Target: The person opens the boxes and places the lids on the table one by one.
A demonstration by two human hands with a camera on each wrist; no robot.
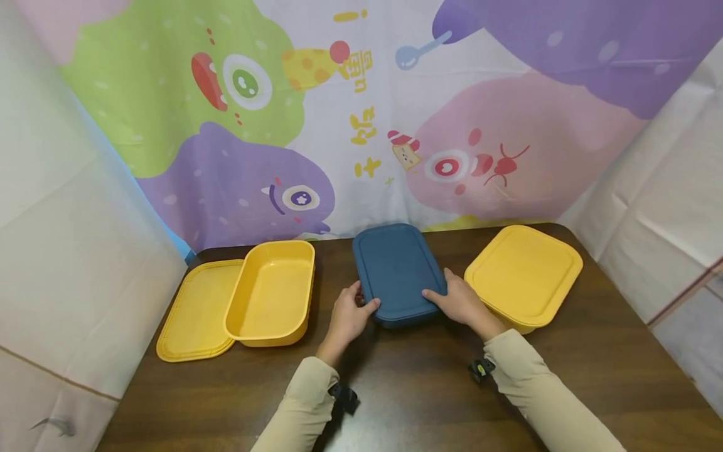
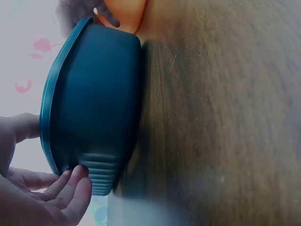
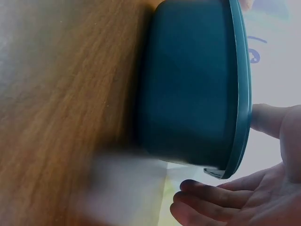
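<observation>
Between both hands sits a dark blue food container (image 1: 398,270) with its lid on, on the brown table. My left hand (image 1: 348,317) holds its near left corner, thumb on the lid and fingertips under the rim against the ribbed side wall (image 2: 99,172). At the right edge, my right hand (image 1: 460,300) has its thumb on the lid (image 3: 243,108), with the other fingers (image 3: 207,200) bent along the side below the rim. Part of the container's right long wall is hidden from the head view.
To the left stands an uncovered yellow container (image 1: 271,295), overlapping a yellow lid (image 1: 198,314) that lies flat. On the right is a yellow container with its lid on (image 1: 525,273), close to my right hand. A cartoon-printed curtain (image 1: 373,201) hangs behind the table (image 1: 418,389).
</observation>
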